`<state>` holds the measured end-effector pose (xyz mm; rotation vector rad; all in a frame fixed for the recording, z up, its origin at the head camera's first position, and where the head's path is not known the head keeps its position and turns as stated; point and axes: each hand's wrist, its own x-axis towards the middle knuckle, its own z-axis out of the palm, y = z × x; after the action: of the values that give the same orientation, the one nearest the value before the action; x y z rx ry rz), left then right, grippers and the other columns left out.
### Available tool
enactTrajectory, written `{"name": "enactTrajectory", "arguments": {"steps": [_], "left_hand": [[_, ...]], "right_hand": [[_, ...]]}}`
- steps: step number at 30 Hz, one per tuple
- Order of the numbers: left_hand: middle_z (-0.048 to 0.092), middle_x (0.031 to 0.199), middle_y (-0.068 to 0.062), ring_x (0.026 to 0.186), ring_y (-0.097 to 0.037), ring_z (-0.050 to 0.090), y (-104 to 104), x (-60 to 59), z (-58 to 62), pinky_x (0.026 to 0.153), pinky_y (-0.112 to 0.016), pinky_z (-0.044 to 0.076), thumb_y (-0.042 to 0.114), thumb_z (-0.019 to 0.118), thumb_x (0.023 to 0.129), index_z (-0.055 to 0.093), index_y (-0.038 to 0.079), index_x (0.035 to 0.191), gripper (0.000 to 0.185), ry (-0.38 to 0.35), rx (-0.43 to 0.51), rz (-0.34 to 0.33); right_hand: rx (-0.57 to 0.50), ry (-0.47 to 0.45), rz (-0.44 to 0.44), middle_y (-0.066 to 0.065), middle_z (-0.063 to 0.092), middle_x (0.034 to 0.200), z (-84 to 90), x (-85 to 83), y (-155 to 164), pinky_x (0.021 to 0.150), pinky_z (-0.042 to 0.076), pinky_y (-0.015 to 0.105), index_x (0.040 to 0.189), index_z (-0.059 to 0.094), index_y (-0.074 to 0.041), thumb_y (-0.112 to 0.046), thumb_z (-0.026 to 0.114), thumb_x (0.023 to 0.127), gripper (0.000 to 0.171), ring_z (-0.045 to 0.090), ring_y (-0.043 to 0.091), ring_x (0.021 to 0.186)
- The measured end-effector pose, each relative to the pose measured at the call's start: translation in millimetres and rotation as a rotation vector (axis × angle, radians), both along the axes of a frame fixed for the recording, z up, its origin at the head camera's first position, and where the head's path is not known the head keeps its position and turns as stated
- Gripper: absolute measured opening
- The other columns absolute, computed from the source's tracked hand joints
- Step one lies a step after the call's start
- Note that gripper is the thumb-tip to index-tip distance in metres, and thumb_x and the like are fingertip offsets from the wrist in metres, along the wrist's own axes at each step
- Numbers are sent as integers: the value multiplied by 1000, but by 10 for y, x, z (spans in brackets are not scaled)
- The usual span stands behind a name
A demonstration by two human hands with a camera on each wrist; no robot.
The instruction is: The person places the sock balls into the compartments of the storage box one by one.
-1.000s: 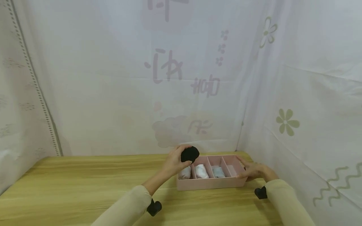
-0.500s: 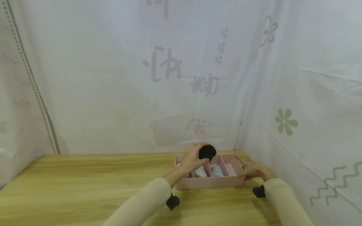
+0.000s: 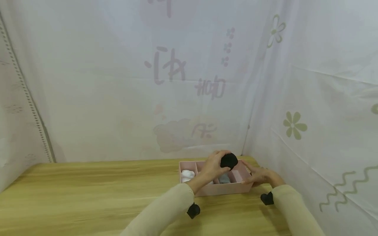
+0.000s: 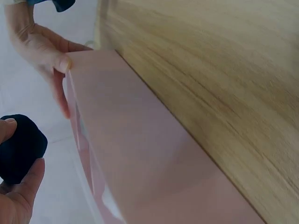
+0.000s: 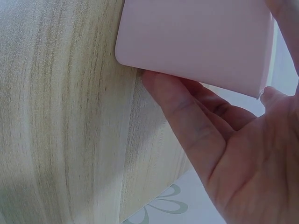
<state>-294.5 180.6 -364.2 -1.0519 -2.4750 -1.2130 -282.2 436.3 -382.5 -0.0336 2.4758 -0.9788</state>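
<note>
My left hand (image 3: 213, 167) pinches a black rolled-up sock (image 3: 229, 161) between thumb and fingers, above the right part of a pink divided box (image 3: 227, 188). The left wrist view shows the same sock (image 4: 23, 147) at the left edge, held outside the box's long wall (image 4: 126, 135). At the box's right end, my right hand (image 3: 261, 175) grips the end wall, thumb toward the near corner and a finger at the far one. Inside lie a white rolled bundle (image 3: 188, 174) at the left and a grey-blue one (image 3: 224, 178) farther right. My left forearm partly hides the compartments between.
The box stands on a wood-grain table (image 3: 88, 190) near its back right corner. White printed curtains (image 3: 118, 98) rise behind and at both sides. Black wrist mounts (image 3: 193, 210) hang below both sleeves.
My left hand has carried the black sock rightward over the box, from the left compartments toward the right end. My right hand has stayed on the box's end. The head view has shifted slightly.
</note>
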Motion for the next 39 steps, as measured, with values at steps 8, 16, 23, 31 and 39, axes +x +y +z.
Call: {"name": "enactTrajectory", "arguments": {"steps": [8, 16, 23, 31, 39], "left_hand": [[54, 129, -8, 113, -24, 57, 157, 6, -54, 90, -34, 50, 15, 75, 80, 52, 17, 132, 57, 81, -44, -22], [53, 130, -7, 110, -24, 59, 296, 2, -80, 86, -31, 52, 16, 74, 81, 48, 20, 133, 58, 179, -154, -44], [55, 128, -7, 108, -24, 61, 383, 9, -146, 85, -33, 53, 13, 75, 80, 49, 19, 130, 56, 211, -194, -49], [53, 130, -5, 104, -24, 60, 464, 10, -242, 74, -32, 55, 14, 77, 78, 45, 21, 130, 62, 255, -336, -2], [56, 128, -2, 109, -22, 58, 604, 28, -255, 77, -30, 55, 25, 77, 79, 39, 21, 135, 68, 307, -433, 38]], "right_hand": [[-62, -26, -15, 43, 14, 142, 5, -22, -13, 87, 51, 48, 149, -14, -9, -24, 77, 79, 116, 49, 44, 118], [-98, -39, -13, 41, 12, 144, -4, -39, -26, 90, 48, 50, 150, -13, -10, -25, 76, 80, 114, 45, 47, 121], [-176, -54, 11, 36, -13, 148, -40, -41, -43, 88, 49, 49, 149, -15, -9, -20, 74, 82, 112, 28, 55, 128], [-186, -82, -5, 33, -17, 148, -77, -54, -56, 90, 47, 53, 148, -19, -8, -21, 74, 82, 114, 22, 56, 131], [-139, -68, -25, 35, -9, 149, -46, -36, -19, 89, 48, 52, 148, -17, -7, -23, 75, 81, 115, 29, 55, 128]]}}
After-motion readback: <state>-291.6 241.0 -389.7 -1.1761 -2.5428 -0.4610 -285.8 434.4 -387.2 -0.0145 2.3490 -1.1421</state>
